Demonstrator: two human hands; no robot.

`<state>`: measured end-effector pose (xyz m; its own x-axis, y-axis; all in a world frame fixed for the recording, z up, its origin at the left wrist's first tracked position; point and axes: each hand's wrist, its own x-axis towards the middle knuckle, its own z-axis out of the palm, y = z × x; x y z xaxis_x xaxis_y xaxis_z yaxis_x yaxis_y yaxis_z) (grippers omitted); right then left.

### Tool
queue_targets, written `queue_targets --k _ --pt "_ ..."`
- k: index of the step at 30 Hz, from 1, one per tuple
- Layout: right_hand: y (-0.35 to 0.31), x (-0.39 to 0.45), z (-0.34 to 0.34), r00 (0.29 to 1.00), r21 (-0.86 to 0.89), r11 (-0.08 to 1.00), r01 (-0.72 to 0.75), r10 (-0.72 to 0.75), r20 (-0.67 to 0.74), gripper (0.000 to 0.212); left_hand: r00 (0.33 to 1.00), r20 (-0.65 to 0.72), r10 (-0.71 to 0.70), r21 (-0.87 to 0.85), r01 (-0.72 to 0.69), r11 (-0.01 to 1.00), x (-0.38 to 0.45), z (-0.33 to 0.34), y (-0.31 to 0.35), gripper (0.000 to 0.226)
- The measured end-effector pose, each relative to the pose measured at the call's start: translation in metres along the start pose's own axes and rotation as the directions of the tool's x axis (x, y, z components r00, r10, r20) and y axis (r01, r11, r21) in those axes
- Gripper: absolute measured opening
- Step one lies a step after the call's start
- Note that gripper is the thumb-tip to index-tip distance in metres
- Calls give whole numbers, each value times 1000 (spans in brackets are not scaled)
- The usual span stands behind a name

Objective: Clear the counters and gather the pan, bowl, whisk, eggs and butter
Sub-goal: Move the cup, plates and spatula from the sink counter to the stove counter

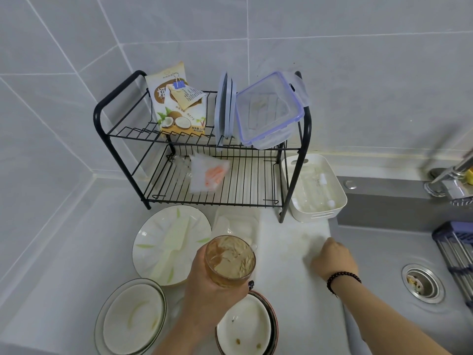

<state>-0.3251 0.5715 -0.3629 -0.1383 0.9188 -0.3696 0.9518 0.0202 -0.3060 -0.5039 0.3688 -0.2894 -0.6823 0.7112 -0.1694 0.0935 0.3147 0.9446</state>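
My left hand (pixel 210 293) grips a clear glass (pixel 230 260) with brownish residue inside, held above the counter. Beneath it sits a dirty white bowl (pixel 243 326) with a dark rim. A large white plate with green leaf marks (pixel 163 242) lies to the left, and a stack of pale plates (pixel 130 319) sits at the front left. My right hand (pixel 332 260), fingers curled, rests on the white counter (pixel 289 234) near the sink edge; whether it holds anything is hidden. A clear plastic tray (pixel 238 224) lies behind the glass.
A black two-tier wire rack (pixel 256 185) stands at the back, holding a coconut powder bag (pixel 176 103), lids, a clear blue-rimmed container (pixel 268 108) and a plastic bag. A white basket (pixel 314 190) stands beside it. The grey sink (pixel 384 252) with drain and faucet (pixel 450 175) lies right.
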Motion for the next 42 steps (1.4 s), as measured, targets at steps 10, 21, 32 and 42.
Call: queue_targets --k 10,21,32,42 --pt "2 -38 -22 995 508 862 -7 57 -83 21 999 -33 -1 -48 0 999 -8 -12 0 79" --pt "-44 -101 -33 983 633 762 139 -29 -181 17 998 35 58 -77 -55 995 -13 -49 -6 75" --pt "-121 -204 -4 973 608 760 229 -196 -121 17 995 82 64 -160 -50 986 -29 -146 -17 81" --pt "-144 -256 49 986 480 864 152 -168 -8 18 993 116 19 -174 1 985 -39 -192 -34 83"
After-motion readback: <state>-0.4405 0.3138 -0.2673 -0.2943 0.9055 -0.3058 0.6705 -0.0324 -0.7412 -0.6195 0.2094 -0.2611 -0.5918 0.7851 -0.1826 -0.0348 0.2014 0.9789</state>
